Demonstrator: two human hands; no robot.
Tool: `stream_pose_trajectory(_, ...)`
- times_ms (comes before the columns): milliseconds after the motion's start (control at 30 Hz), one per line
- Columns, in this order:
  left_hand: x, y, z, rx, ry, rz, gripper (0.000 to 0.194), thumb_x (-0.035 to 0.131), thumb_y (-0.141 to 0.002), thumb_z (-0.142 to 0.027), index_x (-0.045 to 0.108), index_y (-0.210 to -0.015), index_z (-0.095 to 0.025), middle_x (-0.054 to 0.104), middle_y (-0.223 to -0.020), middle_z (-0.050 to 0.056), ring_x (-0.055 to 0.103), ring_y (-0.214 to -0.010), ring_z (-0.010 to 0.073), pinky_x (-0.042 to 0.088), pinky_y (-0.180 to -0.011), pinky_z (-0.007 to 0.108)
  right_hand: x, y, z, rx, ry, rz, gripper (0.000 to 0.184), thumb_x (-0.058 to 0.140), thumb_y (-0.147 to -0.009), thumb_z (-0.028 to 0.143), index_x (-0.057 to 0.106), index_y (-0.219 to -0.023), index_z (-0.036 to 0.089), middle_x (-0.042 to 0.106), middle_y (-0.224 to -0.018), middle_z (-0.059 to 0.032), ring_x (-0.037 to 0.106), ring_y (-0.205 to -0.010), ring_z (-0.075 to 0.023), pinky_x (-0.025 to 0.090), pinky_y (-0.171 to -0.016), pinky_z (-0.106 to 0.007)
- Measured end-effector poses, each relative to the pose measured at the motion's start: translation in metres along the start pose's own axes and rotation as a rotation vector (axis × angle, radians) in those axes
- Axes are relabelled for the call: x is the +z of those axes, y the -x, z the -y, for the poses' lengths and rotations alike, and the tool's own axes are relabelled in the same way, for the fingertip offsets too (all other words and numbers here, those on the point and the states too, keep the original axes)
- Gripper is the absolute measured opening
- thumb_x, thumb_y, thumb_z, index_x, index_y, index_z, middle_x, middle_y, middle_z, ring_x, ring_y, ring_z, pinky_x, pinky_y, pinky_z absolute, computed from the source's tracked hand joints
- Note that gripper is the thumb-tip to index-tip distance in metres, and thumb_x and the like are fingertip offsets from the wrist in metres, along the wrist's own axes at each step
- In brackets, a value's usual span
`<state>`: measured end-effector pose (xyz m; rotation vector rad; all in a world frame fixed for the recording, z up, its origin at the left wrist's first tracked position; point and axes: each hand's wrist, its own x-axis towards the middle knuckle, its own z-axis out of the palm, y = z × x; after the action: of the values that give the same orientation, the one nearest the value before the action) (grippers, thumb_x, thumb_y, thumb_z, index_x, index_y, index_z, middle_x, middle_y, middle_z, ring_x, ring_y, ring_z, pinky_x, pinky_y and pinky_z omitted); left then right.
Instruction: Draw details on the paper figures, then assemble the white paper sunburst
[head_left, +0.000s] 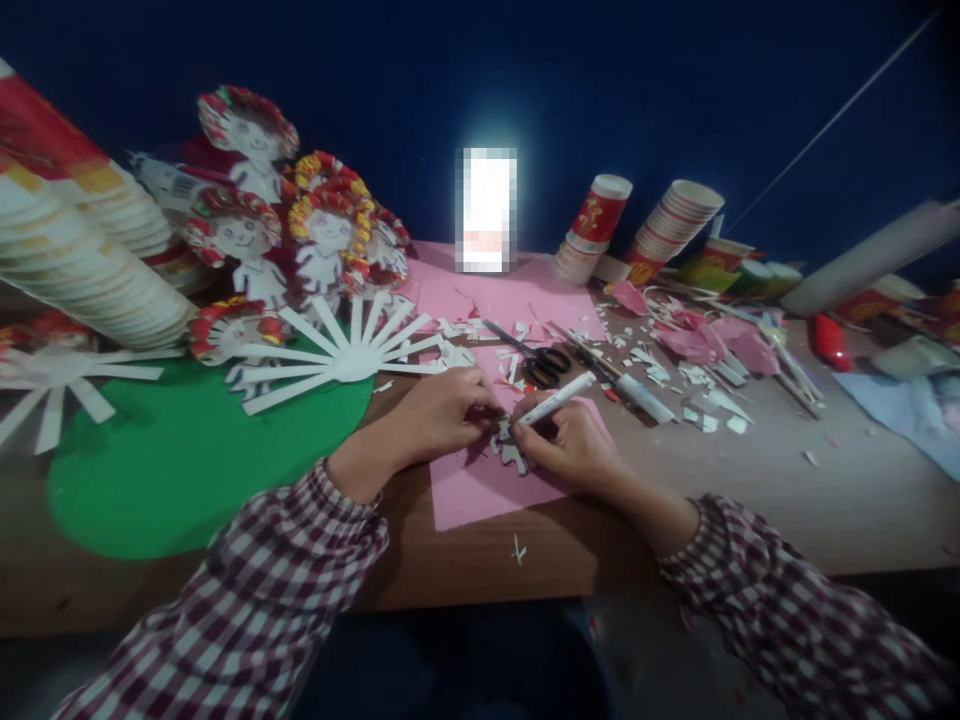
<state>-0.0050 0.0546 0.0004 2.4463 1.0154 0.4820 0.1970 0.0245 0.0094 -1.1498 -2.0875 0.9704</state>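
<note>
My right hand is closed around a white marker pen, its tip end low over a small white paper cutout with dark purple edges. The cutout lies on a pink sheet on the wooden table. From the other side my left hand pinches the cutout's upper part, which the fingers largely hide. Just beyond my hands lie black-handled scissors. White cups cut into flat strips fan out to the left over a green sheet.
Several paper dolls with frilly wrappers stand at the back left beside tall stacks of paper cups. More cup stacks are at the back right. Paper scraps, pens and crumpled pink paper litter the right side. A bright, blurred-out screen stands behind.
</note>
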Motion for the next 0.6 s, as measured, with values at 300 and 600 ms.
stream_pose_trajectory(300,0.0013,-0.0001,0.0016,0.007,0.008,-0.008,0.015,0.057,-0.079,-0.016,0.070,-0.086,-0.019,0.061,-0.088,0.005,0.056,-0.084,0.0162,0.046,-0.076,0.029,-0.0003,0.0000,0.0039,0.024,-0.011,0.025,0.010,0.053,-0.078,0.019,0.061,-0.074,0.016,0.062,-0.063,-0.0001,0.056,-0.059,-0.0121,0.043,-0.055,-0.021)
stream_pose_trajectory(600,0.0026,0.0012,0.0037,0.003,0.014,-0.022,0.015,0.059,-0.078,-0.016,0.070,-0.087,-0.020,0.061,-0.087,0.004,0.056,-0.083,0.0156,0.045,-0.076,0.028,-0.0001,0.0001,0.0025,0.063,-0.034,0.002,0.010,0.054,-0.079,0.020,0.062,-0.076,0.015,0.061,-0.064,0.0000,0.056,-0.059,-0.0115,0.043,-0.055,-0.020)
